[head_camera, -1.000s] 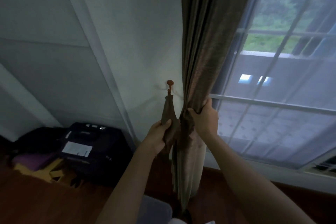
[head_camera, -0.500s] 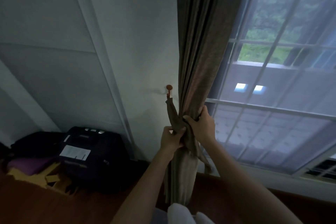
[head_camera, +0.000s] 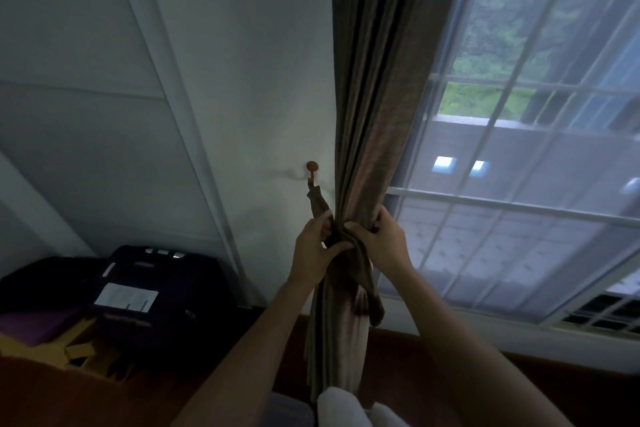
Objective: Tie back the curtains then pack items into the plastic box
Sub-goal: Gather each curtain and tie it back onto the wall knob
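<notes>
A brown curtain [head_camera: 374, 107] hangs bunched in front of the window's left edge. A matching fabric tieback [head_camera: 317, 203] hangs from a small round wall hook [head_camera: 312, 166] and wraps across the bunched curtain, its loose end [head_camera: 372, 302] dangling on the right. My left hand [head_camera: 313, 250] pinches the tieback at the curtain's left side. My right hand [head_camera: 381, 241] grips the gathered curtain and the tieback from the right. The two hands touch at the wrap. No plastic box is in view.
A dark suitcase [head_camera: 156, 291] with a white label lies on the floor at the left, beside purple and yellow items [head_camera: 52, 333]. A sheer white curtain [head_camera: 519, 184] covers the window on the right. White cloth [head_camera: 343, 407] shows at the bottom edge.
My left hand has drawn the tieback from the hook's side against the curtain. The band now wraps across the bunch, its end hanging on the right. Both hands have come together.
</notes>
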Motion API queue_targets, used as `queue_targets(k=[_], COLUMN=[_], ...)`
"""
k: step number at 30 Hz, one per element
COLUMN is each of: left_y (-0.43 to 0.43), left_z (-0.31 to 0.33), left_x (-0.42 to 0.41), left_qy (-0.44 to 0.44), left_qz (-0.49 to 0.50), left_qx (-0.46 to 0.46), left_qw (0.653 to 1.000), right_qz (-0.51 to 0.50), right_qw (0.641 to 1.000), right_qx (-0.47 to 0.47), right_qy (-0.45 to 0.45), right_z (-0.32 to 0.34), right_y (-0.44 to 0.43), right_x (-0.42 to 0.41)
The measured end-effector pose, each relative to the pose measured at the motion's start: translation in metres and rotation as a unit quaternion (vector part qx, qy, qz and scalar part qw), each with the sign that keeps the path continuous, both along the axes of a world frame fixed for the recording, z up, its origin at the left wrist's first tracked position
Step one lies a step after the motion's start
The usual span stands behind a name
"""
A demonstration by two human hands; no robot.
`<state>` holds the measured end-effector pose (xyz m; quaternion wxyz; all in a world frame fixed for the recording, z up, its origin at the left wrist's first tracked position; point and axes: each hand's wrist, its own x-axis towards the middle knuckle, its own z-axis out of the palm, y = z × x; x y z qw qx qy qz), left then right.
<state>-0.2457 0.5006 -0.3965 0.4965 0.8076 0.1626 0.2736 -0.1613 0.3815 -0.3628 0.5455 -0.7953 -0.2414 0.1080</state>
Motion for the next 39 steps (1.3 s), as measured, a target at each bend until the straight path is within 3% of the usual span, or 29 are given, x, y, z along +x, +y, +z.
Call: queue_targets(k=[12,17,19,22,30,35,39], left_y=[0.001,0.0,0.001,0.003,-0.004,-0.002,-0.008], left_z=[0.016,0.016,0.014,0.015,0.018,0.026,0.027], left_x=[0.023,0.029,0.03,0.031,0.031,0.022,0.023], left_qy=[0.054,0.074,0.077,0.075,0.086,0.117,0.118], left_qz=[-0.088,-0.067,-0.052,-0.029,-0.028,-0.051,0.012], left_qx=[-0.047,-0.074,-0.075,-0.056,-0.047,-0.097,-0.068], left_qw=[0.993,0.992,0.993,0.995,0.995,0.987,0.991], right_qz=[0.043,0.038,0.057,0.07,0.085,0.077,0.088], right_qw=[0.999,0.999,0.992,0.953,0.984,0.994,0.995], right_qx=[0.009,0.002,0.023,0.13,0.044,-0.017,-0.038], right_qy=[0.017,0.038,0.106,0.266,0.147,0.076,0.035], right_z=[0.007,0.003,0.0,-0.007,-0.021,-0.016,-0.012], right_y=[-0.01,-0.008,-0.011,-0.028,-0.038,-0.027,-0.025], right_x=[0.019,0.024,0.028,0.037,0.031,0.024,0.02])
